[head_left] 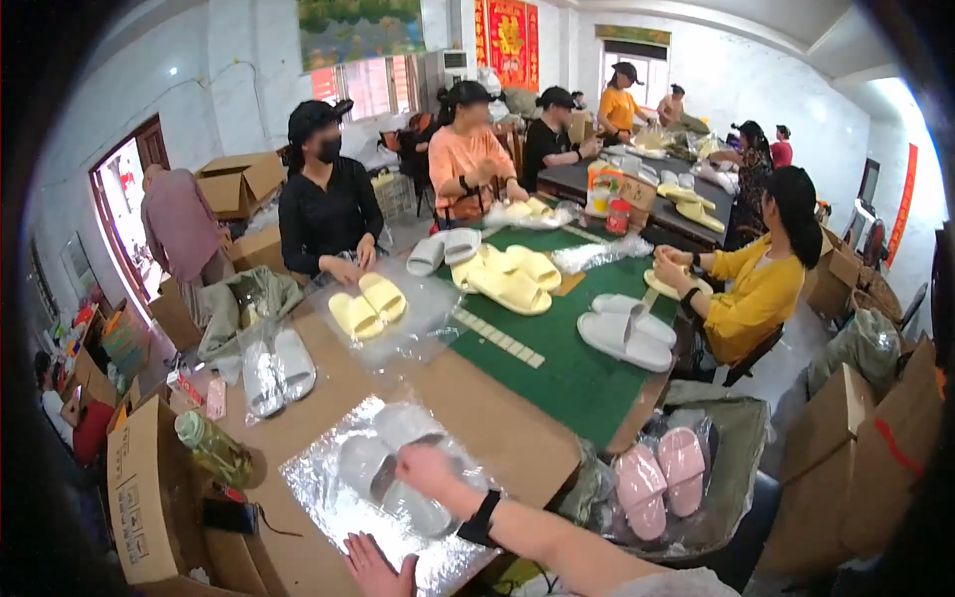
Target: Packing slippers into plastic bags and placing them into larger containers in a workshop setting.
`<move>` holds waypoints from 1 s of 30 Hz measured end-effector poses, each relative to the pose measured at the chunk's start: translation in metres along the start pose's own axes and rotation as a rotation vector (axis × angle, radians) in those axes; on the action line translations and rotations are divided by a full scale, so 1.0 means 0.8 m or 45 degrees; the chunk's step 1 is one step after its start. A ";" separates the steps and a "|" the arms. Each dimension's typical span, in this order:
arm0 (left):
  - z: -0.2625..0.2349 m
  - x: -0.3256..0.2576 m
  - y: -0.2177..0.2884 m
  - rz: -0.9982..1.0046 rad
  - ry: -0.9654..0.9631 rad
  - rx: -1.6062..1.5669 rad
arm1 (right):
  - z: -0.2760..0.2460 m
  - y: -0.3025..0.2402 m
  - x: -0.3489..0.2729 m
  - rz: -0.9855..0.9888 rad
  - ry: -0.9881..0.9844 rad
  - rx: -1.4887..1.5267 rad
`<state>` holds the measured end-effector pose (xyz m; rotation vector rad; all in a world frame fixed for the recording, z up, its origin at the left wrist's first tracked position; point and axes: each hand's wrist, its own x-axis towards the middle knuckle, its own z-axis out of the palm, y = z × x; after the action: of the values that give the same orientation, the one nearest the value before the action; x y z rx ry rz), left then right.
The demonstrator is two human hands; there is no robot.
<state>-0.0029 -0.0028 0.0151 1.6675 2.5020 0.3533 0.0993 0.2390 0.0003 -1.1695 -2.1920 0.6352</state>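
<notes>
Light grey slippers (366, 466) lie on a shiny clear plastic bag (328, 450) at the near edge of the brown table. Over them is my right hand (434, 472), its fingers curled closed on a slipper near its strap; the fingertips are partly hidden. My left hand (376, 567) rests at the bag's near edge, fingers spread, with nothing in it. A wrapped pair of grey slippers (281, 370) lies farther left on the table.
A green bottle (214, 448) and an open carton (139, 497) are at my left. Wrapped pink slippers (659, 483) sit in a lined bin at my right. Across the table, co-workers handle yellow slippers (368, 306); more yellow and grey pairs lie on the green mat (587, 398).
</notes>
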 end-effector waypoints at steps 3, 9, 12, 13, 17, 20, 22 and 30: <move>0.012 0.010 -0.008 -0.069 -0.083 -0.116 | -0.040 0.034 -0.012 0.048 0.056 0.032; 0.008 0.010 0.004 0.008 -0.065 -0.049 | -0.200 0.106 -0.116 0.298 0.369 -0.091; 0.008 0.009 0.001 0.007 -0.067 -0.029 | -0.291 0.145 -0.195 0.426 0.614 -0.299; 0.011 0.008 -0.001 0.014 -0.050 -0.026 | -0.318 0.174 -0.226 0.509 0.657 -0.438; 0.006 0.006 -0.001 0.015 -0.036 -0.009 | -0.408 0.212 -0.328 0.855 0.740 -0.791; 0.005 0.006 -0.002 -0.017 -0.076 0.007 | -0.435 0.262 -0.391 1.188 0.627 -0.895; -0.005 0.005 0.007 -0.036 -0.112 0.010 | -0.420 0.318 -0.427 1.391 0.559 -0.901; 0.011 0.011 0.008 0.023 -0.071 0.043 | -0.385 0.500 -0.446 1.547 0.269 -1.098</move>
<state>0.0011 0.0088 0.0084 1.6892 2.4684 0.2638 0.7018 0.1804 -0.1239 -2.8738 -1.3412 -0.1031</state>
